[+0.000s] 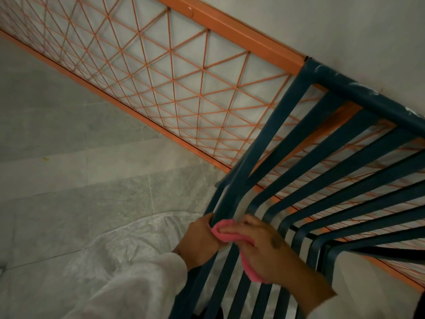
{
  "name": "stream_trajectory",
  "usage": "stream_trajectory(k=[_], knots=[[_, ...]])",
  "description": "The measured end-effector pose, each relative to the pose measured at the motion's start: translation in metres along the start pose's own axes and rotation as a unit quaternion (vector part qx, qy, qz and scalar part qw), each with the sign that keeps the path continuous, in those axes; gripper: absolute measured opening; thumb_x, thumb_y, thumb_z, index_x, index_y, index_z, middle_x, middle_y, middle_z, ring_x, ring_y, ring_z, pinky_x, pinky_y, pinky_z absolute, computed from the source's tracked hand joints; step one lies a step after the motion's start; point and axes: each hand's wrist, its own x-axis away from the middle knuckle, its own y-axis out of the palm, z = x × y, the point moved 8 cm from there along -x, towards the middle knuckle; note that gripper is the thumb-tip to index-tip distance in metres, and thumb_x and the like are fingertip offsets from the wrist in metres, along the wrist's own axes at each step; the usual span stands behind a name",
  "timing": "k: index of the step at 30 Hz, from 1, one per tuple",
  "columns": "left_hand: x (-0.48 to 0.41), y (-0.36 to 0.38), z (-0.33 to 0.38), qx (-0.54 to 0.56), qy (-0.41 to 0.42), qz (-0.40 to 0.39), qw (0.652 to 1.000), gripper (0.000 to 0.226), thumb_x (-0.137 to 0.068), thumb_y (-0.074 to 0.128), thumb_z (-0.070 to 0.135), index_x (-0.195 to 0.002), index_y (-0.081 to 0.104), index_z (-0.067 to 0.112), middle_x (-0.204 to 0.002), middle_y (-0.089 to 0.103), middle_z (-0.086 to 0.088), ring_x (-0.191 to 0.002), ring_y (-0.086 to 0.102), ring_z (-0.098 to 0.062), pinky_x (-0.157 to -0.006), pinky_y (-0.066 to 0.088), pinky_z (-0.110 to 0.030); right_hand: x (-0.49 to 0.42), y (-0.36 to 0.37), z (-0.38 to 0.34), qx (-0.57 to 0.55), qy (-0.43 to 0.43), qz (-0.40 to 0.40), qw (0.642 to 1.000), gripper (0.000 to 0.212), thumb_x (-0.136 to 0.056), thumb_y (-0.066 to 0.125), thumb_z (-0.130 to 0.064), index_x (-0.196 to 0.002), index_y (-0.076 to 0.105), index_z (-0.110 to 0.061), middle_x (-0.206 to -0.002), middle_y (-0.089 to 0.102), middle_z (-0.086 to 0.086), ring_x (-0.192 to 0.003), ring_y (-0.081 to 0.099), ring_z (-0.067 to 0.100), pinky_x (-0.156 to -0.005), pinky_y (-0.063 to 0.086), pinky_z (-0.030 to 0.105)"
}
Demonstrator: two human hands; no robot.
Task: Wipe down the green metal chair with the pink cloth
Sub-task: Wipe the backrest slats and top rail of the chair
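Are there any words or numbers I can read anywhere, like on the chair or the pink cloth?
None: no words or numbers can be read here.
The green metal chair has only pale scuffs on its top rail.
The pink cloth is plain.
The right hand has a small dark mark, too blurred to read.
The orange wire panel has no label.

Chair [333,143] cut off by right and bottom edges of frame; legs unseen. Cloth [226,233] mostly covered by right hand [264,247], only two pink bits showing. Left hand [200,238] fingertips hidden behind a slat. Both sleeves run out at bottom edge. Orange railing [161,72] cropped upper left.
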Motion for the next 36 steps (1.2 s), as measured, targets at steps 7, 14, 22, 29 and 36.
stream_trajectory(k=[7, 14, 22, 29, 36], knots=[[0.002, -0.005, -0.007, -0.005, -0.03, 0.021, 0.999, 0.017, -0.078, 0.073, 0.015, -0.088, 0.06, 0.019, -0.068, 0.061, 0.009, -0.057, 0.059, 0.005, -0.056, 0.046, -0.01, -0.025, -0.089, 0.01, -0.106, 0.076, 0.2, 0.971, 0.039, -0.099, 0.053, -0.02, -0.125, 0.058, -0.049, -0.117, 0.053, -0.016, -0.105, 0.061, 0.012, -0.094, 0.052, 0.028], [0.0, -0.004, -0.006, -0.033, -0.024, 0.031, 0.999, 0.017, -0.076, 0.073, 0.015, -0.086, 0.061, 0.021, -0.065, 0.061, 0.009, -0.053, 0.057, 0.004, -0.053, 0.044, -0.01, -0.019, -0.023, -0.005, -0.064, 0.084, 0.123, 0.987, 0.044, -0.097, 0.052, -0.008, -0.128, 0.059, -0.04, -0.121, 0.048, -0.011, -0.113, 0.048, 0.006, -0.103, 0.041, 0.023], [0.001, -0.005, -0.007, -0.034, -0.026, 0.033, 0.999, 0.016, -0.079, 0.071, 0.013, -0.085, 0.059, 0.021, -0.067, 0.06, 0.008, -0.053, 0.057, 0.008, -0.051, 0.043, -0.006, -0.021, -0.068, -0.013, -0.215, 0.093, 0.111, 0.966, 0.034, -0.101, 0.05, -0.024, -0.111, 0.063, -0.054, -0.074, 0.063, 0.002, -0.062, 0.066, 0.021, -0.064, 0.061, 0.035], [0.005, -0.005, -0.002, -0.052, -0.029, 0.034, 0.998, 0.017, -0.082, 0.072, 0.016, -0.084, 0.057, 0.025, -0.071, 0.063, 0.006, -0.058, 0.06, 0.005, -0.053, 0.044, -0.005, -0.042, -0.081, -0.013, 0.029, 0.094, 0.279, 0.955, 0.051, -0.094, 0.059, -0.012, -0.138, 0.051, -0.036, -0.13, 0.041, -0.005, -0.109, 0.042, 0.005, -0.094, 0.043, 0.016], [0.004, 0.0, 0.006, -0.106, -0.002, -0.026, 0.994, 0.013, -0.084, 0.066, 0.028, -0.085, 0.057, 0.038, -0.083, 0.066, 0.012, -0.08, 0.065, -0.006, -0.081, 0.056, -0.029, 0.001, 0.02, -0.002, -0.126, 0.112, 0.06, 0.984, 0.037, -0.099, 0.053, -0.022, -0.121, 0.06, -0.051, -0.108, 0.052, -0.016, -0.103, 0.055, 0.004, -0.096, 0.046, 0.021]])
